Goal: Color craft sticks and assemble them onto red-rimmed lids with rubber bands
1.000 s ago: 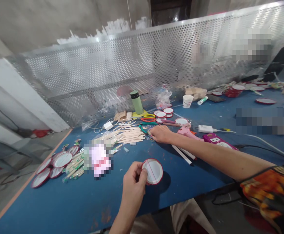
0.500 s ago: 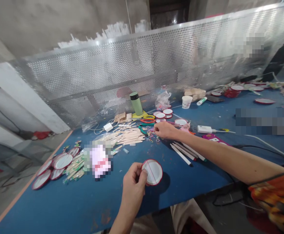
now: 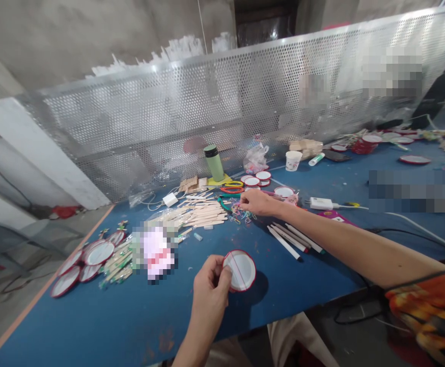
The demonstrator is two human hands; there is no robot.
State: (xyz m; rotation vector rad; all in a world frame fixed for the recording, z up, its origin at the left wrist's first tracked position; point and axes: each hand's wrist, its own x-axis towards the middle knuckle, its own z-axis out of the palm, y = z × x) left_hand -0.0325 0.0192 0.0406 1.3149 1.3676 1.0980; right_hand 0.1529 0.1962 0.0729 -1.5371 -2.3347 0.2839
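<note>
My left hand (image 3: 213, 280) pinches a round white disc with a red rim (image 3: 241, 270) at its left edge, above the table near the front. A thin reddish line crosses the disc's face. Farther back, my right hand (image 3: 256, 202) is over a small pile of colourful little rubber bands (image 3: 245, 216). Its fingers are bent and pressed together, and whatever is between them is hidden. Green-handled pliers (image 3: 224, 204) lie just left of that hand, and several white-barrelled marker pens (image 3: 285, 243) lie in front of its wrist.
Wooden craft sticks (image 3: 207, 213) are spread left of the pliers. More red-rimmed discs (image 3: 99, 253) lie at the left edge, others behind my right hand. A green bottle (image 3: 214, 165), a paper cup (image 3: 293, 161) and a white charger (image 3: 321, 204) with a cable stand or lie farther back.
Almost nothing differs. My right hand has shifted very slightly left over the rubber bands; my left hand still holds the disc in nearly the same place.
</note>
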